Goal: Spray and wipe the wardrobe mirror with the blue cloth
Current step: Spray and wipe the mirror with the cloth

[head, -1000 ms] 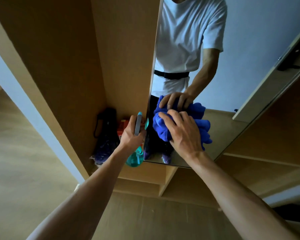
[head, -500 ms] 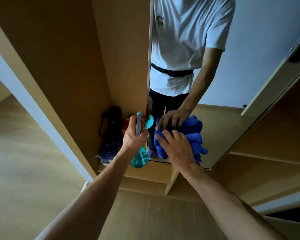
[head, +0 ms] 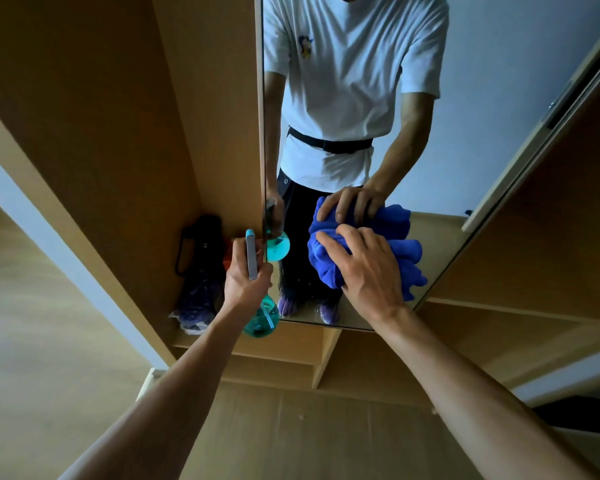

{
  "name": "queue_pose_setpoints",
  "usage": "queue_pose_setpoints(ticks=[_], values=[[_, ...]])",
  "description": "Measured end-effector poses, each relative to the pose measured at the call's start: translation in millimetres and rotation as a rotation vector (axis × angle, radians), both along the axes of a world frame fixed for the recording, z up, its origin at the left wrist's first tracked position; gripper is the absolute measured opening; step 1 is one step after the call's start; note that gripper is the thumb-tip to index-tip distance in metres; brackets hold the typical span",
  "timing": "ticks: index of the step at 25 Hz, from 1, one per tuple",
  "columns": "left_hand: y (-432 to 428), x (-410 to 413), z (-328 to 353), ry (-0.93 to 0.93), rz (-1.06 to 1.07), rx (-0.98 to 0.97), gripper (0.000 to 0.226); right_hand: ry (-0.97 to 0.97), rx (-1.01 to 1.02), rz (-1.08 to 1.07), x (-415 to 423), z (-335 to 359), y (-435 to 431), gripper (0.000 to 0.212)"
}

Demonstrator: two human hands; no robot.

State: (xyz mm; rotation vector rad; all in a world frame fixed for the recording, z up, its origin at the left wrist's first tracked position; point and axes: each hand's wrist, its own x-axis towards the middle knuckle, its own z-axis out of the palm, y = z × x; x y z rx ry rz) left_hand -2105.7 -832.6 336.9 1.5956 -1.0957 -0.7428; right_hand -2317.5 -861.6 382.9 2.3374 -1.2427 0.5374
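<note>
Our right hand (head: 368,271) holds the bunched blue cloth (head: 326,266) against the lower wardrobe mirror (head: 499,98). Our left hand (head: 246,284) grips the spray bottle (head: 261,320) beside the mirror's edge. We recommend even pressure and overlapping strokes down to the bottom edge.

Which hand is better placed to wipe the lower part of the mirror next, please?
The right hand: it holds the blue cloth against the mirror, while the left hand grips the spray bottle beside the mirror's left edge.
</note>
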Motion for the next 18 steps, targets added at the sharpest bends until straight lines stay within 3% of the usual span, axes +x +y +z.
queue_pose_setpoints(ticks=[8,12,18], values=[[7,-15,-4,-0.024,0.015,-0.029,0.046,0.085,-0.058,0.018,-6,-29,-3,0.049],[6,-18,-9,-0.086,0.043,-0.019,0.042,0.209,0.051,0.002,-10,-57,-2,0.063],[4,-20,-7,-0.172,0.067,0.007,0.036,0.062,0.037,0.027,-26,-32,-2,0.056]])
